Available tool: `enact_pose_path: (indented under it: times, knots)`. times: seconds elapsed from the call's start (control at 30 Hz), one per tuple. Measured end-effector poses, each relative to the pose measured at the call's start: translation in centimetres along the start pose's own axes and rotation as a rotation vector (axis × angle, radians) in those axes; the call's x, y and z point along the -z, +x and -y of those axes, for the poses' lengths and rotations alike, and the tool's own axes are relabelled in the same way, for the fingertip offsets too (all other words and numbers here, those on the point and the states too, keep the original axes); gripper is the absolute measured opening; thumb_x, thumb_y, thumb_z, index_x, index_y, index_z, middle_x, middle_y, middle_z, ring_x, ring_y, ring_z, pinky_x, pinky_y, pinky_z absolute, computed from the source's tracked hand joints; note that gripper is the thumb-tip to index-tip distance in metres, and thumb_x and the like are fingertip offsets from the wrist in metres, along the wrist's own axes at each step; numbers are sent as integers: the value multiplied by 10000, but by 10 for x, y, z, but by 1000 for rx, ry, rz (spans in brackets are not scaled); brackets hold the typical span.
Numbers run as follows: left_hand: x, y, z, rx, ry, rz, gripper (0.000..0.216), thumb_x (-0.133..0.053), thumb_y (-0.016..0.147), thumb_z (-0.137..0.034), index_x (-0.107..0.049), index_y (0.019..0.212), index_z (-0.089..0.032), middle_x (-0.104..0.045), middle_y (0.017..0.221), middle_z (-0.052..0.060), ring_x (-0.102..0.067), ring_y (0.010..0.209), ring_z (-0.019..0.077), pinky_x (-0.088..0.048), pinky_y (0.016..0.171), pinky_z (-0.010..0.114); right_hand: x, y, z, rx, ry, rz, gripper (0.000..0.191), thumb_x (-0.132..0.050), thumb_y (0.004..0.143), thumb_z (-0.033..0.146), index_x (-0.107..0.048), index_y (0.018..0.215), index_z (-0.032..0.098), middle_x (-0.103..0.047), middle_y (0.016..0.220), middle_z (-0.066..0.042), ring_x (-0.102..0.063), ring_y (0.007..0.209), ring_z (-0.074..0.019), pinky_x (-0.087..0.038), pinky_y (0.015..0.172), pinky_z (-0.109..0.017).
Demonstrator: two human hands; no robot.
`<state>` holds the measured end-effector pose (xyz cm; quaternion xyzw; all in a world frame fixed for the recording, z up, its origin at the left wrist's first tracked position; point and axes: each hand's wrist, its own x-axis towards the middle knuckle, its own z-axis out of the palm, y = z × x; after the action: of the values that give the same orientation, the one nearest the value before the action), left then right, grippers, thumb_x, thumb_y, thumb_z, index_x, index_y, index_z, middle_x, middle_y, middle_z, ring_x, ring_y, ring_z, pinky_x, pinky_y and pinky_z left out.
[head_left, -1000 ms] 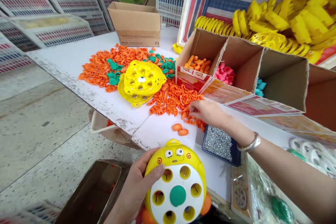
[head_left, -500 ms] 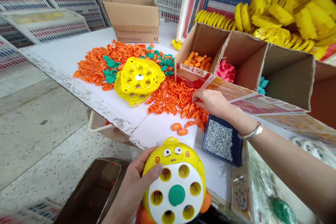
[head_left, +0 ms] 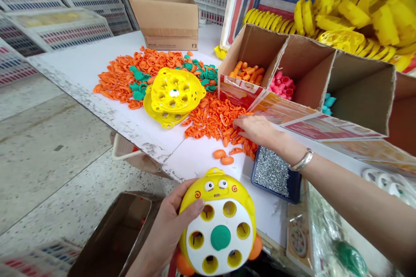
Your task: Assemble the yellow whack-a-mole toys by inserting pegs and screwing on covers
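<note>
Down at the front edge of the white work table, the left hand has a firm grip on a round yellow toy, fingers around its side and thumb across the front. The toy has cartoon eyes, a white plate with six holes around a green round button, and orange bits sticking out at the sides. The right hand, with a silver bangle on its wrist, is reaching over a heap of small orange plastic pieces, fingers loosely curled and in among them; can't tell if it's actually pinching one. Two loose orange pieces lie just off the heap, between the hands. Right beside that hand is a blue tray of tiny metal screws. Further up the table there's a stack of yellow toy shells sitting on the orange pile, with teal pieces next to it. A divided cardboard box holds orange and pink parts, plus some teal ones in its third section. Behind that is a big pile of yellow parts, and an open cardboard box sits on the floor by the table.
</note>
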<state>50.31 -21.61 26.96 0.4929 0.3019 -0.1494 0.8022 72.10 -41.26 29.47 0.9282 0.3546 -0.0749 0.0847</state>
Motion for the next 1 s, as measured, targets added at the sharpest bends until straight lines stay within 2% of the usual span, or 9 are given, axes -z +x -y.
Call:
enact_pose_path:
  times: [0.2, 0.33, 0.5, 0.67, 0.83, 1.0]
  knots:
    - [0, -1, 0, -7, -1, -14, 599, -872, 651, -338, -615, 1166, -174, -766, 1049, 126, -740, 827, 267, -598, 733, 331, 2, 4, 4, -5, -28, -3, 179, -482, 956, 134, -654, 991, 166, -702, 1051, -98, -672, 931, -222, -412, 671, -273]
    - [-2, -2, -2, -10, -21, 22, 552, -866, 664, -334, -624, 1135, -178, -770, 1033, 123, -737, 826, 257, -593, 726, 316, 3, 6, 2, -12, -33, -29, 170, -479, 964, 160, -648, 983, 165, -685, 1081, -99, -666, 890, -215, -368, 607, -275]
    - [-1, -1, -2, -3, -26, 34, 543, -860, 673, -334, -619, 1137, -188, -773, 1021, 118, -740, 810, 253, -592, 732, 320, 2, 2, 0, 62, -6, -1, 118, -562, 926, 158, -653, 995, 187, -704, 1040, -69, -664, 937, -203, -383, 667, -267]
    - [0, -1, -1, -12, -18, 33, 551, -862, 670, -337, -626, 1143, -178, -772, 1016, 114, -742, 812, 265, -597, 726, 328, 2, 1, 8, 74, 5, 8, 129, -557, 893, 100, -648, 969, 149, -694, 1020, -104, -657, 868, -202, -384, 679, -275]
    - [3, -2, -1, 1, -41, 33, 567, -870, 667, -321, -622, 1159, -186, -769, 1042, 110, -743, 830, 266, -601, 732, 332, 6, 2, 6, 76, 55, -54, 182, -486, 880, 72, -638, 934, 156, -677, 1016, -102, -628, 838, -193, -366, 662, -274]
    - [2, -2, -2, -11, -63, 83, 529, -856, 693, -319, -632, 1154, -185, -773, 1022, 109, -743, 827, 254, -598, 725, 319, 14, 1, -5, -30, 208, -171, 214, -486, 825, 86, -584, 1006, 144, -658, 828, -62, -585, 718, -179, -364, 625, -267]
